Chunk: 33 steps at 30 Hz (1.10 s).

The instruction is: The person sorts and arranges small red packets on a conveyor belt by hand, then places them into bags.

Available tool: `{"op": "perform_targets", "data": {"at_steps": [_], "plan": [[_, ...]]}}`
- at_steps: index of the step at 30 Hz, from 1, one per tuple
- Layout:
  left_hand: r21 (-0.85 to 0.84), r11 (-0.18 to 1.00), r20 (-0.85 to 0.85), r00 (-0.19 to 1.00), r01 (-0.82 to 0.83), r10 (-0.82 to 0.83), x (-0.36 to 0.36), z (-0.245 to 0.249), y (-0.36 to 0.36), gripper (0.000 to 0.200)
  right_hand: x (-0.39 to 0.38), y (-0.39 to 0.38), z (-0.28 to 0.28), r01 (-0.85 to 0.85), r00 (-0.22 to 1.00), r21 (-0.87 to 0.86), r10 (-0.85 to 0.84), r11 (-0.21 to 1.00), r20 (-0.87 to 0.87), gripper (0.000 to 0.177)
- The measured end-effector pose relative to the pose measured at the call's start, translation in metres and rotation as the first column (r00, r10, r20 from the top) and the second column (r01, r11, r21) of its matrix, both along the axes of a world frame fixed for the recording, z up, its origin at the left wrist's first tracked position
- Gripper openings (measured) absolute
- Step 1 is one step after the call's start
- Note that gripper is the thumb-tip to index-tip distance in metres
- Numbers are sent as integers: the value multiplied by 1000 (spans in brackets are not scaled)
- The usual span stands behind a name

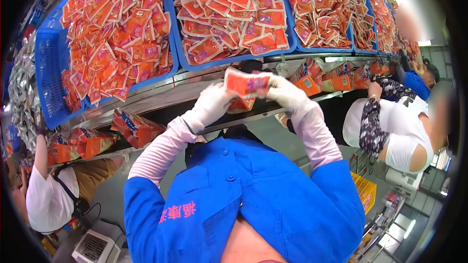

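Observation:
An orange-red snack packet [242, 83] with pale edges is held up in front of my chest. My left hand [212, 104], in a white glove, is closed on its left end. On the right end, the white-gloved fingers of my right hand [287, 95] are closed too. Just beneath it shows another orange packet or bag [242, 104], partly hidden by the hands and the held packet. Straight ahead, a blue crate [234, 61] is heaped with similar packets [234, 14].
More blue crates of packets [117, 34] stand to either side. Larger red bags [134, 129] stand along the lower ledge left, with orange bags [336, 77] right. Silver pouches [24, 87] lie far left. Co-workers [51, 197] stand on both sides.

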<state>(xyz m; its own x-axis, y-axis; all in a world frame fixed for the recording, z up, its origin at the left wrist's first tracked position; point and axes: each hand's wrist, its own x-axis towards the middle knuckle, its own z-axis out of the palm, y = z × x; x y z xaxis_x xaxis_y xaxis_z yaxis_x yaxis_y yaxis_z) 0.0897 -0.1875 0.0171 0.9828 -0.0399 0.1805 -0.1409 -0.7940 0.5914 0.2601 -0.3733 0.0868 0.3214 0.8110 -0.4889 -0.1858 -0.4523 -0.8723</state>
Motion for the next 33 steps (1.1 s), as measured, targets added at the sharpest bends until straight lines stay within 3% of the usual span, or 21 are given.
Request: {"op": "perform_targets", "data": {"at_steps": [2, 4, 6, 8, 10, 11, 12, 13, 14, 15, 16, 18, 20, 21, 22, 26, 29, 30, 31, 32, 33], "plan": [[-531, 834, -139, 986, -149, 88, -6, 29, -10, 26, -13, 5, -22, -124, 988, -54, 119, 991, -97, 37], [-595, 785, -216, 975, -171, 48, -16, 26, -7, 31, -16, 10, -31, -127, 977, -48, 117, 991, -176, 37], [-50, 998, 93, 995, 31, -26, -29, 11, 4, 30, -19, 11, -42, -124, 991, 7, 124, 992, -41, 33], [34, 999, 119, 992, -38, 34, -45, 2, 11, 26, -19, 27, 9, -2, 975, -16, 5, 1000, 224, 26], [267, 962, 147, 984, 59, -101, -56, 12, 19, 21, 0, 40, -5, 292, 955, 235, -271, 927, -120, 21], [290, 957, 199, 978, 6, -67, -61, 10, 17, 18, 1, 48, -13, 252, 968, 322, -236, 912, -89, 22], [290, 957, 197, 979, -4, -56, -67, 7, 16, 18, -4, 56, -29, 67, 996, 341, -81, 938, 27, 24], [243, 969, 231, 973, -41, -16, -74, 5, 16, 17, -17, 62, -34, -207, 940, 274, 112, 939, 323, 26], [196, 977, 262, 965, -79, 25, -80, 4, 15, 16, -31, 66, -37, -444, 762, 132, 295, 886, 577, 28], [207, 966, 364, 929, -156, 72, -88, 3, 14, 16, -41, 71, -30, -535, 653, -65, 461, 843, 601, 27], [205, 964, 364, 927, -170, 86, -97, 3, 13, 16, -51, 82, -24, -569, 404, -350, 624, 744, 669, 22], [233, 952, 301, 946, -197, 122, -112, 6, 13, 16, -64, 99, -11, -551, 266, -600, 803, 580, 533, 21], [222, 960, 355, 931, -169, 82, -116, 15, 10, 12, -89, 118, 4, -642, -43, -717, 921, 271, 387, 23], [217, 966, 337, 939, -141, 61, -119, 14, 7, 11, -107, 120, -35, -678, -109, -697, 905, 234, 410, 24], [210, 972, 320, 947, -109, 37, -123, 13, 1, 10, -100, 109, -75, -678, -115, -698, 905, 229, 409, 24], [114, 973, 345, 927, -199, 149, -136, -12, -17, 9, -162, 84, -235, -494, 177, -656, 805, 571, 567, 29], [145, 970, 239, 958, -196, 158, -153, 11, -1, 10, -167, 76, -348, -274, 400, -578, 637, 769, 658, 32], [180, 963, 221, 962, -200, 159, -155, 15, 9, 10, -152, 123, -261, -279, 387, -566, 630, 776, 673, 32], [199, 955, 212, 961, -219, 176, -161, 19, 16, 11, -154, 145, -149, -548, 208, -688, 874, 476, 439, 27], [214, 949, 204, 961, -230, 187, -168, 21, 22, 11, -153, 182, -35, -708, -49, -701, 983, 90, 176, 24], [212, 952, 133, 972, -220, 194, -175, 22, 28, 13, -130, 185, 13, -686, 23, -673, 932, 278, 361, 25]]}}
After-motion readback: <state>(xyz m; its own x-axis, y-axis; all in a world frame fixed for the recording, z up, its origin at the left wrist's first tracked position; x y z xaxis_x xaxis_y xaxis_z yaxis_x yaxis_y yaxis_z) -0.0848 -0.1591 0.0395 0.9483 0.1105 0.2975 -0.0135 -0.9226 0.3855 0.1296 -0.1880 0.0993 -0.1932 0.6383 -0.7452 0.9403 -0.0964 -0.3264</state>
